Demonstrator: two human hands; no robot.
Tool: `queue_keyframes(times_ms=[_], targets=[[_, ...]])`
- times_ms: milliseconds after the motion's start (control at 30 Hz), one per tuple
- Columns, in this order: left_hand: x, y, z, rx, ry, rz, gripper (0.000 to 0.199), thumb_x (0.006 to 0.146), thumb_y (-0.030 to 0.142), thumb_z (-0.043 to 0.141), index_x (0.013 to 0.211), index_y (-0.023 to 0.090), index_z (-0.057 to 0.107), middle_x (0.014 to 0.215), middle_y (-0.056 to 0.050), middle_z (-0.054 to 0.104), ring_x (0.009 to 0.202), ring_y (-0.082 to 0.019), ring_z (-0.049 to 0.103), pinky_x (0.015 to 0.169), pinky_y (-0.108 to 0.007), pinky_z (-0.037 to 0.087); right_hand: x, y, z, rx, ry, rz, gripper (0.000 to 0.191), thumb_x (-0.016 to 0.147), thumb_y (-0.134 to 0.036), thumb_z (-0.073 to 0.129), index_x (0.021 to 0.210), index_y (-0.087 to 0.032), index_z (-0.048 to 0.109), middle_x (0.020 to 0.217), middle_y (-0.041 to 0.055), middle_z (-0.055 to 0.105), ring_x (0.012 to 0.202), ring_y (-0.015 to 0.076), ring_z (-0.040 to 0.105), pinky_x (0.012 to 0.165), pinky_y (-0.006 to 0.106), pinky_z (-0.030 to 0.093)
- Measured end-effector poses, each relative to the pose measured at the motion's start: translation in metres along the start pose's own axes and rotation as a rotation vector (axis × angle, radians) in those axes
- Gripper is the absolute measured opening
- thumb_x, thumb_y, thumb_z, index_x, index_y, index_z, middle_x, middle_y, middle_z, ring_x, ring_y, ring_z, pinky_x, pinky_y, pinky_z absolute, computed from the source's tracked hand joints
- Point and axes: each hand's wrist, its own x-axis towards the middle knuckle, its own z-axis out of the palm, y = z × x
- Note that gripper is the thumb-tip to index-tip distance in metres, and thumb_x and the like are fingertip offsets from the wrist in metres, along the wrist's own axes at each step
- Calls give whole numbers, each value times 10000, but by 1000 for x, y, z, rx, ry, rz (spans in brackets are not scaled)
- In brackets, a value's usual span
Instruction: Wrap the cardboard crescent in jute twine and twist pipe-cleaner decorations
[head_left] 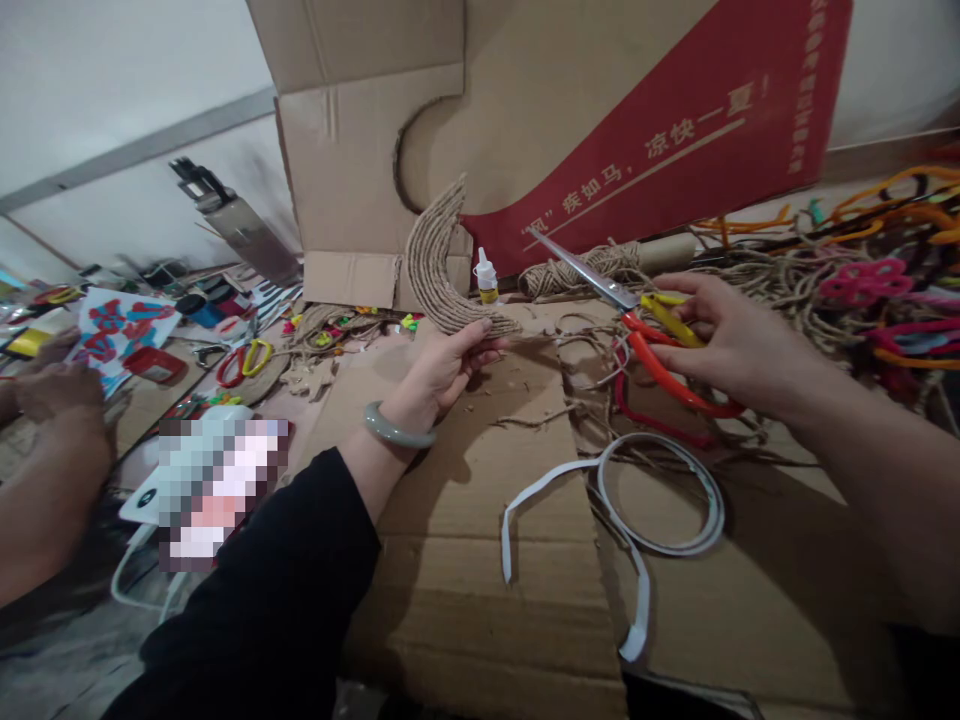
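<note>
My left hand (448, 368) pinches the lower right end of a crescent (435, 262) covered in rows of brown twine, holding it up above the cardboard. A few loose fibres stick out at that tip. In my right hand (731, 335) is a pair of scissors (600, 280) with red and yellow handles, the blades pointing up and to the left, away from the crescent. Just behind the crescent stands a small white glue bottle (486, 278) with a yellow label. A roll of white tape (660, 548) with loose ends lies below my right hand.
Cardboard sheets (480, 600) cover the work surface, and a large cardboard piece (360, 160) stands behind. A twine roll (581, 270) and tangled cords (847, 270) lie at right. At left are a phone (232, 490), red-yellow scissors (244, 363), a bottle (236, 225) and another person's hand (60, 410).
</note>
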Motion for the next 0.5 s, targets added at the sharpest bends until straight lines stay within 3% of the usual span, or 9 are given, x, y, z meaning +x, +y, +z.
queue_keyframes(times_ms=[100,167,300,500], targets=[[3,0,-2,-25,33,28,34,745,151,654,738,134,626,694,3,679,622,-86,662,546,-151,509,-4,-3,6,-144,-64,-175,644,726,-347,605,1343,-226,468,1111,110,612,955,272,590,823,415,477],[4,0,-3,-32,65,40,29,757,159,645,742,139,632,731,-4,693,649,-87,667,565,-155,512,-8,-7,10,-316,-119,-257,568,775,-311,529,1338,-244,484,1075,118,607,952,298,587,814,449,478],[3,3,-3,-34,88,63,42,784,178,617,775,155,651,804,-14,715,703,-88,676,618,-164,519,-13,-16,15,-374,-106,-281,534,798,-273,480,1332,-253,481,1057,124,597,910,296,594,749,422,492],[1,5,0,-73,105,54,84,806,146,576,746,146,635,739,-1,702,669,-80,672,606,-156,510,-15,-19,16,-395,-126,-308,521,766,-478,582,1237,-261,527,1160,138,589,1023,338,561,796,436,486]])
